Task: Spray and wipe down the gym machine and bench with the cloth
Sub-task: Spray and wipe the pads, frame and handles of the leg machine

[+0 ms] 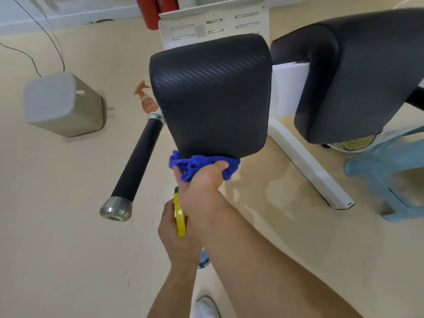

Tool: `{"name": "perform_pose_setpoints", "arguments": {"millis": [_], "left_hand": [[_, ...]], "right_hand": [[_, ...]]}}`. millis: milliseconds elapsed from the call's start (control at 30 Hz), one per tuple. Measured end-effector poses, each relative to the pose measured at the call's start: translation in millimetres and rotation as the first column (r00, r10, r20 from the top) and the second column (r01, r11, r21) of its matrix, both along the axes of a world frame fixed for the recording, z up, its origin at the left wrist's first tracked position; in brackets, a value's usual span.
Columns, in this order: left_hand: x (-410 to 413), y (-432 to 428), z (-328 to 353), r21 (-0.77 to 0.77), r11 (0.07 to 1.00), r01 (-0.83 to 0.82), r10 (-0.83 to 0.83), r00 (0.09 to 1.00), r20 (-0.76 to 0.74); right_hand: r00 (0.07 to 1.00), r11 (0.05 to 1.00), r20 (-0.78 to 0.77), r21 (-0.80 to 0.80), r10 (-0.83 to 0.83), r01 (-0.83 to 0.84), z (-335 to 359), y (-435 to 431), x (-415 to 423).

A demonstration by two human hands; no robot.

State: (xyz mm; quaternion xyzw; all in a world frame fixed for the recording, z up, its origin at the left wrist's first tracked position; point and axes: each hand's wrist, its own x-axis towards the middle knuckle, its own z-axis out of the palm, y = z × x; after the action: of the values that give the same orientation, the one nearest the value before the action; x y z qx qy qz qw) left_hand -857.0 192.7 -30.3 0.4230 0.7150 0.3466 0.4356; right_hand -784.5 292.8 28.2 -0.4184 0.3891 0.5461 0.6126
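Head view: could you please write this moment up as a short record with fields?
right hand: right hand grips the blue cloth
cloth contact: pressed against the near edge of the black pad
left hand: left hand holds the spray bottle by its yellow trigger, beneath the right forearm
beside pad: black handle with a metal end cap, to the left
on floor: orange bottle, blue stool
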Motion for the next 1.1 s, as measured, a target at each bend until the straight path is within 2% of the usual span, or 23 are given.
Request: {"name": "perform_pose_setpoints", "arguments": {"millis": [67, 133, 233, 300, 367, 433, 533, 700, 733, 767, 833, 867, 900, 933, 1033, 1067, 1100], "left_hand": [[-2.1, -0.9, -1.5, -0.016, 0.999, -0.030, 0.030, 0.999, 0.013], [-2.7, -1.3, -2.3, 0.004, 1.000, 0.004, -0.003, 0.998, -0.062], [-0.9, -3.9, 0.8, 0.058, 0.996, 0.066, -0.056, 0.986, -0.159], [2.2, -4.1, 6.2, 0.072, 0.995, 0.076, -0.063, 0.984, -0.169], [5.1, -3.4, 11.5, 0.071, 0.996, 0.058, -0.046, 0.985, -0.166], [8.2, -3.3, 16.3, 0.096, 0.993, 0.064, -0.049, 0.987, -0.153], [11.1, -3.5, 26.7, 0.127, 0.987, 0.094, -0.078, 0.989, -0.126], [4.0, -3.3, 30.4, 0.134, 0.986, 0.097, -0.074, 0.984, -0.165], [3.1, -3.6, 31.7, 0.140, 0.985, 0.096, -0.072, 0.984, -0.164], [2.1, -4.3, 33.9, 0.146, 0.985, 0.094, -0.070, 0.984, -0.162], [1.7, -7.0, 39.8, 0.129, 0.987, 0.095, -0.073, 0.983, -0.166], [1.9, -8.1, 41.9, 0.121, 0.988, 0.096, -0.075, 0.984, -0.163], [1.8, -8.6, 43.4, 0.113, 0.989, 0.094, -0.076, 0.985, -0.156], [1.7, -9.1, 45.6, 0.106, 0.991, 0.087, -0.071, 0.987, -0.144], [4.9, -10.5, 55.5, 0.104, 0.992, 0.074, -0.064, 0.993, -0.102], [5.1, -10.2, 58.9, 0.114, 0.991, 0.072, -0.061, 0.993, -0.097], [5.4, -10.2, 61.4, 0.122, 0.990, 0.071, -0.060, 0.994, -0.096]], "right_hand": [[0.993, 0.994, -0.042, -0.019, 0.109, -0.110, 7.1, -3.7, 1.3], [0.970, 0.970, 0.006, -0.030, 0.242, -0.242, 12.8, -10.0, 11.5], [0.873, 0.906, 0.245, -0.103, 0.423, -0.410, 12.2, -24.4, 39.5], [0.744, 0.897, 0.502, -0.214, 0.441, -0.387, 10.0, -33.1, 71.6], [0.587, 0.885, 0.664, -0.316, 0.463, -0.341, 13.2, -41.6, 101.7], [0.519, 0.895, 0.730, -0.361, 0.445, -0.260, 12.4, -50.8, 114.2], [0.406, 0.900, 0.803, -0.404, 0.436, -0.165, 10.4, -52.2, 86.7], [0.255, 0.817, 0.781, -0.511, 0.571, -0.265, -2.9, -36.0, 44.4], [0.193, 0.775, 0.764, -0.543, 0.616, -0.323, -3.4, -39.2, 47.5], [0.075, 0.690, 0.733, -0.594, 0.676, -0.414, -1.1, -44.9, 50.6], [-0.289, 0.375, 0.597, -0.740, 0.748, -0.558, 8.5, -61.6, 56.7], [-0.466, 0.244, 0.520, -0.812, 0.716, -0.531, 15.2, -68.9, 61.0], [-0.600, 0.196, 0.456, -0.873, 0.657, -0.448, 24.4, -73.5, 65.2], [-0.674, 0.243, 0.436, -0.898, 0.597, -0.365, 36.8, -74.9, 70.8], [-0.721, 0.588, 0.571, -0.758, 0.393, -0.280, 63.6, -64.7, 92.9], [-0.762, 0.664, 0.564, -0.706, 0.317, -0.247, 64.8, -57.6, 101.0], [-0.843, 0.698, 0.468, -0.697, 0.266, -0.166, 61.5, -49.9, 108.3]]}}
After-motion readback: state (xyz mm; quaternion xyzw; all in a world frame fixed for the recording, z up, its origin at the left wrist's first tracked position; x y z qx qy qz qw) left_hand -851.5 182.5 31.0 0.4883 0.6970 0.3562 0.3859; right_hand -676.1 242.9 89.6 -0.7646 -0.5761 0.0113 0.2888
